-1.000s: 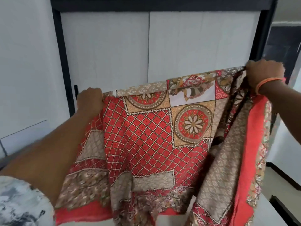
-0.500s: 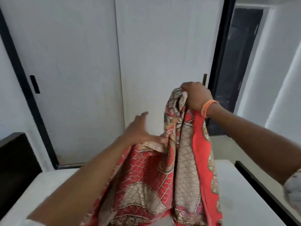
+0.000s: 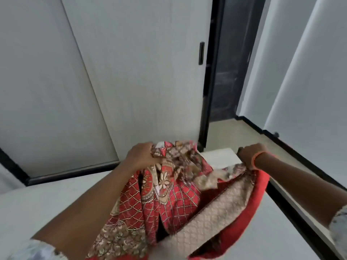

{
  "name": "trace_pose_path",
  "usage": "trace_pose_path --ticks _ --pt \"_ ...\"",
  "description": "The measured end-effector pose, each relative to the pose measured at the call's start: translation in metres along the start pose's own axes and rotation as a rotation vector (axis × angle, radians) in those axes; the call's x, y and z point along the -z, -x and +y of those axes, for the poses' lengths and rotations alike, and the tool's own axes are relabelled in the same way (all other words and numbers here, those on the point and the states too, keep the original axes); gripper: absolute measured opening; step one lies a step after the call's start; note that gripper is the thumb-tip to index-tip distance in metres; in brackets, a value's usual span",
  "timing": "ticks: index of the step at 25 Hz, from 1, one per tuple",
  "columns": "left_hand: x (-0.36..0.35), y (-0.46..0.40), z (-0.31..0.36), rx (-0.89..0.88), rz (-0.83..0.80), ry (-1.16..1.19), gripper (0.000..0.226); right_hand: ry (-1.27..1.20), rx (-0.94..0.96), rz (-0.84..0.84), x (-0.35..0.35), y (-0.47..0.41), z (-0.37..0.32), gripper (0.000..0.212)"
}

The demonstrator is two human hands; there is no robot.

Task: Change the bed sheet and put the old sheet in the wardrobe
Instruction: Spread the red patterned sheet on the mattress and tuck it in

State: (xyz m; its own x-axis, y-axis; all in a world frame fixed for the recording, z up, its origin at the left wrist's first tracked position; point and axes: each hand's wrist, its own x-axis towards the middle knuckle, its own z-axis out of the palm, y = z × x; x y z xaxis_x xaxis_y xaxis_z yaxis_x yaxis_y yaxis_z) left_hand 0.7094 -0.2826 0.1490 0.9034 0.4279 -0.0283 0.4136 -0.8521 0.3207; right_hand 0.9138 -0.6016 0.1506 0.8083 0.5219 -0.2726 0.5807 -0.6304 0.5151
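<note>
Both hands' fingers [image 3: 148, 156] grip the red sheet [image 3: 169, 199] above a white bed [image 3: 37, 207] facing pale wardrobe doors [image 3: 131, 81].

Grey-white mottled short sleeves [image 3: 339, 225], bare forearms, orange band [image 3: 258, 158] on right wrist

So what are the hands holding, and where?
Both grip the red patterned sheet: left hand at its bunched top, right hand at its upper edge.
</note>
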Motion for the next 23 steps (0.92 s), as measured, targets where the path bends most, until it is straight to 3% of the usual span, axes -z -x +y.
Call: trace_pose_path --ticks 2,4,8,10,11,13,15,17,21,23 --pt "-0.032 -0.032 0.026 -0.072 -0.141 -0.249 0.048 -0.137 -0.123 -0.019 -0.046 -0.040 0.032 0.035" --pt "-0.061 -0.065 0.049 -0.071 -0.135 -0.392 0.029 -0.350 -0.250 -0.027 -0.082 -0.089 0.065 0.033" --pt "-0.053 -0.113 0.058 0.162 0.066 -0.396 0.020 -1.293 -0.468 -0.041 -0.074 -0.180 0.117 0.032" --pt "-0.010 -0.134 0.048 0.296 0.236 -0.419 0.019 -1.840 -0.424 0.035 -0.043 -0.248 0.156 0.019" --pt "0.019 -0.140 0.044 0.363 0.318 -0.411 0.020 -2.084 -0.327 0.127 -0.027 -0.288 0.180 0.013" --pt "0.072 -0.142 0.039 0.438 0.432 -0.356 0.032 -2.382 -0.097 0.400 0.028 -0.335 0.222 0.020" --pt "0.106 -0.134 0.034 0.473 0.503 -0.323 0.049 -2.491 0.124 0.620 0.086 -0.344 0.256 0.012" --pt "0.115 -0.118 0.029 0.466 0.546 -0.305 0.055 -2.373 0.162 0.774 0.128 -0.305 0.270 0.016" --pt "0.096 -0.075 0.021 0.441 0.494 -0.215 0.048 -2.176 0.067 0.775 0.089 -0.262 0.271 0.021" --pt "0.080 -0.052 0.016 0.388 0.448 -0.165 0.052 -1.895 -0.161 0.768 0.041 -0.211 0.243 0.015"
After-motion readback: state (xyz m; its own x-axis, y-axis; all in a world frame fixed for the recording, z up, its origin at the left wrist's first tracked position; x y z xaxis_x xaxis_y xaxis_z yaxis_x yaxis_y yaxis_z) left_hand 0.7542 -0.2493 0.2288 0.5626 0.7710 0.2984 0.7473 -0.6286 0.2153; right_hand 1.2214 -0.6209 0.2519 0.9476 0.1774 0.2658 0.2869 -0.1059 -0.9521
